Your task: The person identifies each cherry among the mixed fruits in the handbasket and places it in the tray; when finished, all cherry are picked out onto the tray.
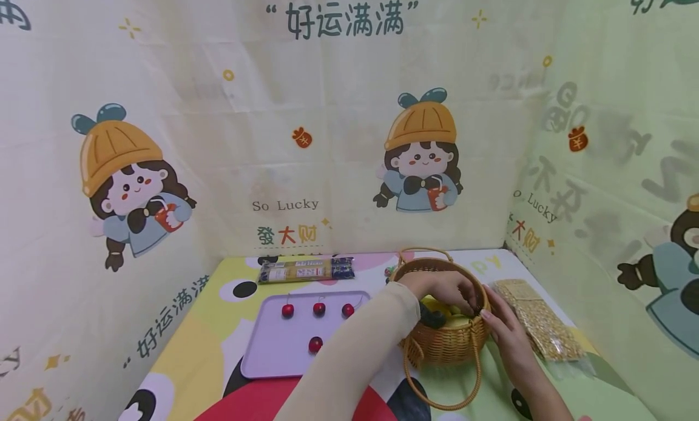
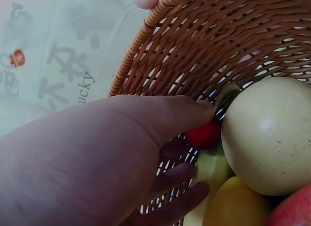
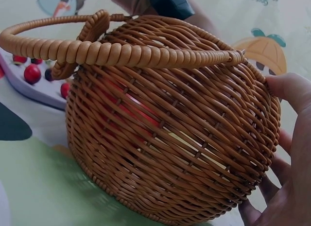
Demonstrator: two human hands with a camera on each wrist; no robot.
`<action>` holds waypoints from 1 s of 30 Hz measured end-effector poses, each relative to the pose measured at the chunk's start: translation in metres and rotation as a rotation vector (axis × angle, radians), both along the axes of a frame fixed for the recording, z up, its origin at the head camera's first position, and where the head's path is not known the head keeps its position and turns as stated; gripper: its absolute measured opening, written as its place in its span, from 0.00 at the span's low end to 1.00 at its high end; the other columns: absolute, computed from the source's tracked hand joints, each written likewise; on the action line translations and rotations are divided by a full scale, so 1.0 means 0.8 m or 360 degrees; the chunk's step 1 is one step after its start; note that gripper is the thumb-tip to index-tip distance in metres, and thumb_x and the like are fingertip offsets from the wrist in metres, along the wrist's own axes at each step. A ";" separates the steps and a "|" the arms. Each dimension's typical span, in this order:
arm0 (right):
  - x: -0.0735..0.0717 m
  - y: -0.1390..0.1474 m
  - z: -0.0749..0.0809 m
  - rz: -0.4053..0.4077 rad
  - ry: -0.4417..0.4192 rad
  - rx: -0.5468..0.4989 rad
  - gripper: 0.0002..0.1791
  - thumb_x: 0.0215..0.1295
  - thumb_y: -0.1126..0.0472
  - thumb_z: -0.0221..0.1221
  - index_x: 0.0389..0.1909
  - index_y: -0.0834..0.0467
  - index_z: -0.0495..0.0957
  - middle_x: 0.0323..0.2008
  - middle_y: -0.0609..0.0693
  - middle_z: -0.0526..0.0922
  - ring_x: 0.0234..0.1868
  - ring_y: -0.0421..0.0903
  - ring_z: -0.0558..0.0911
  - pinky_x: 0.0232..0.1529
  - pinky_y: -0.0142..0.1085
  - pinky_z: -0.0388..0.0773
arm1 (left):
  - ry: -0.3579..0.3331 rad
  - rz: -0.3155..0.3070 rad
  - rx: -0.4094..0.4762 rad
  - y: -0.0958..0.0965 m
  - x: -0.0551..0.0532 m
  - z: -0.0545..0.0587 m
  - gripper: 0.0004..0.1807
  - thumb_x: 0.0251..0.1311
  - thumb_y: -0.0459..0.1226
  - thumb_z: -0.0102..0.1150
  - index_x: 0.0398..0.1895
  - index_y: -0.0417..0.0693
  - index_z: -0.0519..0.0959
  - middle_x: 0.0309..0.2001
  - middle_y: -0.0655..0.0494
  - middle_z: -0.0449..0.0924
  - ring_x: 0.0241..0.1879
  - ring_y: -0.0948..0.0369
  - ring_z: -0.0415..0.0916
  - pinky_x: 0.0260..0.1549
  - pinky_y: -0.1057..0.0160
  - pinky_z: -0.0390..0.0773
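The wicker basket (image 1: 448, 345) stands on the table and leans a little, its rope-like handle (image 3: 146, 56) hanging down on the near side. My left hand (image 1: 445, 287) reaches inside it. In the left wrist view, the thumb and forefinger of that hand (image 2: 107, 148) pinch a red cherry (image 2: 204, 133) near the woven wall. Beside the cherry lie a large pale round fruit (image 2: 272, 133), a yellow fruit (image 2: 235, 204) and part of a red fruit (image 2: 294, 209). My right hand (image 1: 510, 324) holds the basket's right side, thumb at the rim and fingers along the outside.
A lilac tray (image 1: 267, 348) left of the basket carries several cherries (image 1: 319, 309). Behind it lies a long clear-and-blue package (image 1: 306, 270). To the right is a clear bag of tan grains (image 1: 546, 324). Printed cloth walls (image 1: 338, 105) enclose the table.
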State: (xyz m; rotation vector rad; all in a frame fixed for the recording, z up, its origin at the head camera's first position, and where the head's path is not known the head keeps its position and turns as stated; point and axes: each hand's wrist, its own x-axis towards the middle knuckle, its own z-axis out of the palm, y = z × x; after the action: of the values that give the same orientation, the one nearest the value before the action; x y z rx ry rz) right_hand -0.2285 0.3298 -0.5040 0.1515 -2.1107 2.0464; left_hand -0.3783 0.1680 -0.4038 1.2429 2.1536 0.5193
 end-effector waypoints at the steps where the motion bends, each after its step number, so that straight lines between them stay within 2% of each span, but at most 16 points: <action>1: 0.000 0.000 0.000 -0.0003 0.0000 -0.0003 0.36 0.91 0.56 0.47 0.92 0.50 0.49 0.89 0.53 0.51 0.70 0.20 0.69 0.61 0.18 0.68 | -0.0002 -0.0007 -0.0004 0.000 0.000 0.000 0.11 0.79 0.40 0.67 0.59 0.52 0.88 0.55 0.65 0.88 0.49 0.70 0.80 0.47 0.75 0.79; 5: 0.000 0.000 0.000 -0.0007 -0.0001 -0.0005 0.35 0.91 0.56 0.47 0.92 0.48 0.50 0.90 0.54 0.50 0.70 0.19 0.68 0.61 0.18 0.67 | 0.0050 -0.0016 -0.0033 0.001 0.001 -0.002 0.11 0.79 0.40 0.66 0.60 0.54 0.88 0.56 0.66 0.87 0.48 0.72 0.80 0.46 0.75 0.79; 9: -0.001 -0.001 0.000 -0.0006 0.0012 -0.0005 0.35 0.91 0.57 0.47 0.92 0.48 0.50 0.90 0.53 0.50 0.71 0.18 0.68 0.62 0.18 0.68 | 0.0072 0.0107 -0.0036 -0.003 0.006 -0.001 0.02 0.78 0.39 0.68 0.46 0.52 0.86 0.42 0.65 0.84 0.38 0.68 0.78 0.37 0.72 0.79; 11: -0.001 -0.002 0.000 -0.0008 0.0021 -0.0009 0.35 0.91 0.58 0.48 0.92 0.49 0.50 0.89 0.52 0.51 0.71 0.18 0.68 0.62 0.17 0.68 | 0.0070 0.0161 -0.0010 -0.006 0.009 0.000 0.04 0.76 0.38 0.70 0.41 0.49 0.84 0.38 0.62 0.81 0.34 0.65 0.76 0.33 0.70 0.78; 14: -0.002 -0.003 0.000 -0.0014 0.0028 -0.0013 0.36 0.91 0.58 0.48 0.92 0.51 0.50 0.88 0.50 0.53 0.70 0.18 0.69 0.63 0.17 0.68 | 0.0073 0.0201 0.0015 -0.008 0.010 0.001 0.05 0.74 0.36 0.72 0.45 0.48 0.84 0.40 0.62 0.82 0.35 0.67 0.76 0.34 0.71 0.79; 19: -0.001 -0.002 0.000 -0.0021 0.0027 -0.0009 0.35 0.91 0.58 0.48 0.92 0.50 0.51 0.88 0.50 0.54 0.70 0.17 0.68 0.63 0.17 0.68 | 0.0100 0.0163 -0.0029 -0.006 0.010 0.002 0.16 0.75 0.36 0.70 0.62 0.50 0.87 0.50 0.64 0.87 0.43 0.70 0.82 0.41 0.73 0.82; 24: -0.002 -0.004 0.001 -0.0011 0.0010 0.0018 0.35 0.91 0.58 0.48 0.92 0.50 0.51 0.90 0.55 0.50 0.70 0.18 0.69 0.62 0.17 0.68 | 0.0141 0.0140 -0.0087 -0.011 0.007 0.006 0.16 0.75 0.38 0.69 0.63 0.54 0.90 0.54 0.66 0.90 0.47 0.72 0.83 0.44 0.75 0.82; 30: -0.002 0.000 0.003 -0.0017 -0.0018 0.0045 0.36 0.91 0.56 0.48 0.92 0.49 0.50 0.91 0.56 0.47 0.70 0.19 0.69 0.61 0.17 0.69 | 0.0171 0.0205 0.0024 -0.026 0.000 0.015 0.18 0.69 0.40 0.75 0.61 0.57 0.91 0.49 0.69 0.90 0.47 0.71 0.83 0.47 0.73 0.82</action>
State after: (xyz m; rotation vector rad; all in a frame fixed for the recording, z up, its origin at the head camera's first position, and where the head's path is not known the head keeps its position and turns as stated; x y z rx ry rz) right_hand -0.2299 0.3295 -0.5019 0.1334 -2.1433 2.0166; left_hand -0.3786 0.1473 -0.3919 1.1691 2.3355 0.5338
